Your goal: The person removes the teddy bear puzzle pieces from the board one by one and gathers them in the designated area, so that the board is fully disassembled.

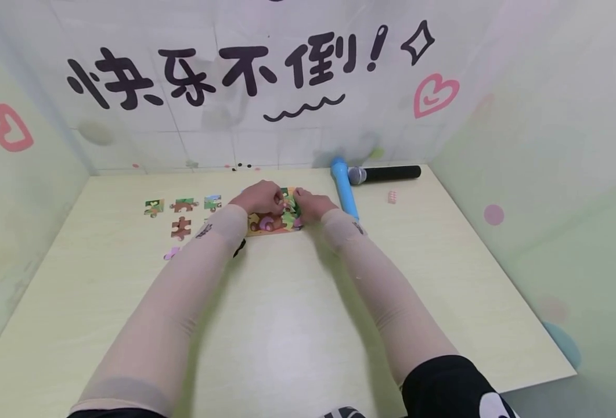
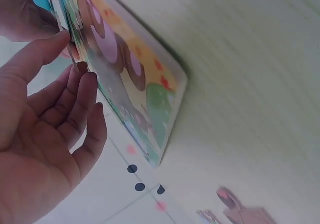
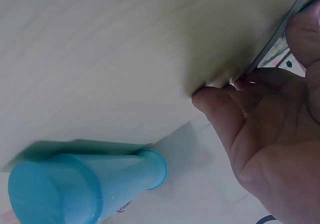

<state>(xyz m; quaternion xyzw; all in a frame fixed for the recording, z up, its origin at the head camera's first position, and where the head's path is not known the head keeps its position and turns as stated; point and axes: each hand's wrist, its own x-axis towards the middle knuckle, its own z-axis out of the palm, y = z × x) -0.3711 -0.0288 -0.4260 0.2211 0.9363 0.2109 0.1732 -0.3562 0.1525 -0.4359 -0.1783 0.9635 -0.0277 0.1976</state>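
A colourful jigsaw puzzle (image 1: 278, 225) in a flat frame lies toward the back of the table, partly covered by both hands. Over its upper left part is my left hand (image 1: 259, 199), thumb and fingertips pinching a thin puzzle piece (image 2: 74, 59) seen edge-on in the left wrist view. My right hand (image 1: 314, 205) grips the puzzle's right side, its thumb on top and its other fingers curled at the edge, as the right wrist view shows. Left of the puzzle lie several loose pieces, among them a brown piece (image 1: 180, 228) and a pink piece (image 1: 172, 253).
Right of the puzzle a blue toy microphone (image 1: 345, 188) lies close to my right hand. A black microphone (image 1: 391, 173) rests behind it by the back wall, and a small pink block (image 1: 392, 197) sits in front. Printed walls (image 1: 522, 174) enclose the table's back and sides.
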